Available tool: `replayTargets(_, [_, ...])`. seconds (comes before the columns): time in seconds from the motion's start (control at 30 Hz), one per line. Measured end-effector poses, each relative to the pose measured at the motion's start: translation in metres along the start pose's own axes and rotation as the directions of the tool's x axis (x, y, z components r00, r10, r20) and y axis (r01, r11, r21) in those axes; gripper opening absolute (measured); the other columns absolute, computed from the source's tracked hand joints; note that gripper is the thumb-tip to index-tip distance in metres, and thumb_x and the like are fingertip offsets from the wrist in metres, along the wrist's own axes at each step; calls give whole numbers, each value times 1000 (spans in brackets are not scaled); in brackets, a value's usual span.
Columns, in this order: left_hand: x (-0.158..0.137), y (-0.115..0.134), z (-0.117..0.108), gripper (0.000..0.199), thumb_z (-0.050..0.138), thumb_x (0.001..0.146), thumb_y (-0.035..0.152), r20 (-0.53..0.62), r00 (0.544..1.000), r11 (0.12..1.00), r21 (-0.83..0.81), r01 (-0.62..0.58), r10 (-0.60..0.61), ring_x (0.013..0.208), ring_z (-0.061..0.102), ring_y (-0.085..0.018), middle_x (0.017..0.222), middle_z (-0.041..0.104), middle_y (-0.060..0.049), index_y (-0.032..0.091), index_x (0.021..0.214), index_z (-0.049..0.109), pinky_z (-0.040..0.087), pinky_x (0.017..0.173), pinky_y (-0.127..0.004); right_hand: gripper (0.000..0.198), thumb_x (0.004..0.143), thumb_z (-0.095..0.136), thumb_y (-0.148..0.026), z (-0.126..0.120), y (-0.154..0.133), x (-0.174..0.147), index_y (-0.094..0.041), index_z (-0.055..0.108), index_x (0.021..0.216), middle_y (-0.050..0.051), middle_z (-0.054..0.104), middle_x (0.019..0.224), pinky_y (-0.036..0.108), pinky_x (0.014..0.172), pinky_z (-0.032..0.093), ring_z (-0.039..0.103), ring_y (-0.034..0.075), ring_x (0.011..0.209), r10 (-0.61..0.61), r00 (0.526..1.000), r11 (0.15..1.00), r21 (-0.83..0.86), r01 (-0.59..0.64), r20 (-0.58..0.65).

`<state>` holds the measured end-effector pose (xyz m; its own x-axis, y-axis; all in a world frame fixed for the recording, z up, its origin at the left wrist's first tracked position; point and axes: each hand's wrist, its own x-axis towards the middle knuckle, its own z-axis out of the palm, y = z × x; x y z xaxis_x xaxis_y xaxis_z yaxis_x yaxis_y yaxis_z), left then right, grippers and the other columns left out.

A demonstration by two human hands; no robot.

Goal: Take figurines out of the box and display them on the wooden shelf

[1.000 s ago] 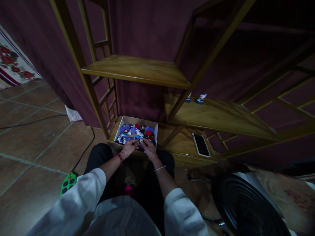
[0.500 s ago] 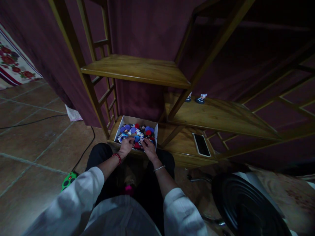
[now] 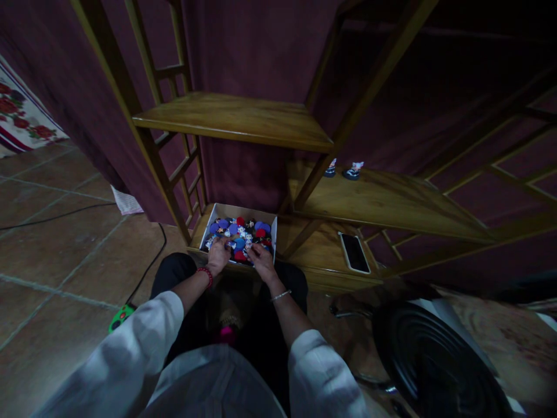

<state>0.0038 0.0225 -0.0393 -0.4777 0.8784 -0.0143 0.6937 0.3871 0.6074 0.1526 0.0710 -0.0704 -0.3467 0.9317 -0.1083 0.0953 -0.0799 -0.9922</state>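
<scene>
A shallow white box point(image 3: 275, 227) on the lowest shelf holds several small figurines point(image 3: 242, 231) with blue, purple and red round bases. My left hand point(image 3: 218, 255) is over the box's near left part, its fingers bent and drawn together; what they grip, if anything, is too small to make out. At the near right side of the box is my right hand point(image 3: 262, 262), thumb and fingers pinched at a small light-coloured figurine point(image 3: 248, 246). A blue round base point(image 3: 239, 244) lies between the two hands.
Two figurines point(image 3: 353, 170) stand on the wooden middle shelf point(image 3: 383, 200) to the right. Below it lies a phone point(image 3: 354, 253) with a dark screen. An upper shelf point(image 3: 235, 119) overhangs the box. A black round stool point(image 3: 435, 354) stands at right; a green power strip point(image 3: 121, 317) lies left.
My left hand has shifted left, away from the right hand, uncovering more of the figurines between them. My right hand stays at nearly the same part of the box. The view has moved slightly.
</scene>
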Motion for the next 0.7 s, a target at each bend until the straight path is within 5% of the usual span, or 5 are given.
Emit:
replayTargets(0.37, [5,6,-5,29,50,74,13,38,994,994,51,98,-100,82,57,-17,108,53,-11,18,100,61,42,80,-28,37,66,58,-48,0,2,0,-22,60,92,2,65,89,30,61,54,61,18,76,5,1000,1000,14,-5,5])
replayTargets(0.7, [12,2,0,21,50,75,18,20,996,996,24,87,-88,82,58,-17,94,62,-8,17,93,62,43,75,-26,37,66,58,-48,1,5,1,-21,60,92,2,64,90,30,61,55,61,17,75,11,1000,1000,14,-11,-17])
